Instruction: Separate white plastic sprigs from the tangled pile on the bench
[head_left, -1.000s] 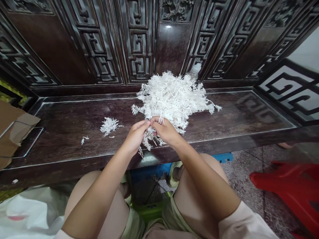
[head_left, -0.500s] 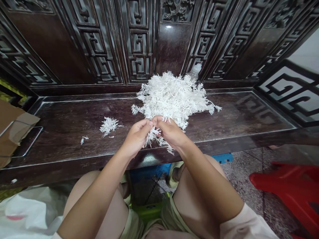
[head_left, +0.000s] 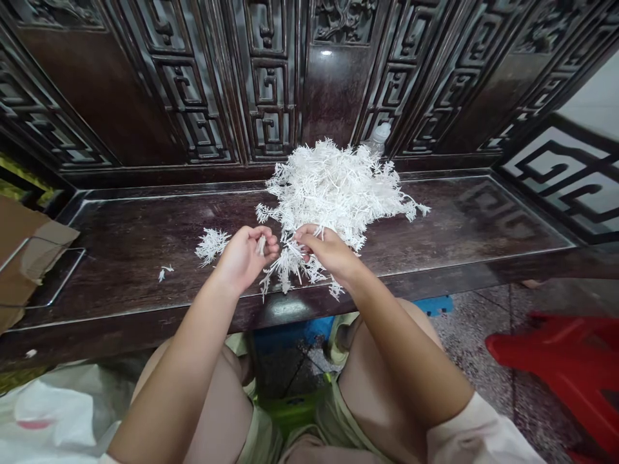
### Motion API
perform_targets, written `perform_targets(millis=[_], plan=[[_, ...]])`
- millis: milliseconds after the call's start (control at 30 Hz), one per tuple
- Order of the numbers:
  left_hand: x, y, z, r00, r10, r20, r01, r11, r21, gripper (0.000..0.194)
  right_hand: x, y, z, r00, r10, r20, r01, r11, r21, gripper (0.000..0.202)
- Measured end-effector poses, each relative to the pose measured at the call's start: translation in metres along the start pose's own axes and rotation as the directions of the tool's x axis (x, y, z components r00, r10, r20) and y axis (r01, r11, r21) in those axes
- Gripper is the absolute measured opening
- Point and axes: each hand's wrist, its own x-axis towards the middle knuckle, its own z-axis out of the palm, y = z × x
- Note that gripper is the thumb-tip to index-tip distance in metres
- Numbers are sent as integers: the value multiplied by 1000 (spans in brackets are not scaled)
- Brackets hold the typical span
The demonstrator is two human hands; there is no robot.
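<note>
A large heap of white, branching plastic sprigs (head_left: 333,187) lies on the dark wooden bench (head_left: 145,232). At the heap's near edge my right hand (head_left: 331,254) pinches a white sprig (head_left: 289,258), whose needle-like tips fan out toward the bench's front edge. My left hand (head_left: 244,258) is apart from that sprig, to its left, palm turned up. Its fingers curl round a small whitish piece (head_left: 261,245), partly hidden by them. Left of this hand sits a small pile of white sprig pieces (head_left: 211,246), with a few loose bits (head_left: 164,273) beside it.
A clear bottle with a white cap (head_left: 381,133) stands behind the heap, against the carved wooden backrest (head_left: 333,90). At the far left are a cardboard box (head_left: 29,251) and a metal wire frame (head_left: 68,277). A red plastic stool (head_left: 556,361) is on the floor at right.
My left hand has moved left, away from my right hand, and turned palm up with a small whitish piece in its fingers. My right hand has barely moved and still pinches the sprig.
</note>
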Motion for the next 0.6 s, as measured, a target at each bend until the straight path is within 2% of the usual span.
perform_targets(millis=[100, 200, 333, 400, 600], plan=[[3, -11, 4, 996, -37, -83, 42, 997, 62, 15, 2, 5, 4, 1000, 12, -18, -12, 999, -33, 9], [-2, -16, 10, 996, 55, -70, -28, 942, 336, 19, 4, 10, 2, 994, -28, -102, 20, 997, -81, 12], [-6, -18, 12, 973, 220, 75, -206, 671, 712, 28, 5, 11, -2, 987, -75, -144, 58, 991, -120, 14], [-6, -18, 11, 961, 250, 119, -245, 570, 785, 27, 5, 11, -2, 987, -82, -140, 64, 990, -126, 14], [-4, -21, 11, 950, 274, 148, -262, 447, 855, 20, 4, 9, -2, 989, -87, -121, 70, 988, -141, 17]])
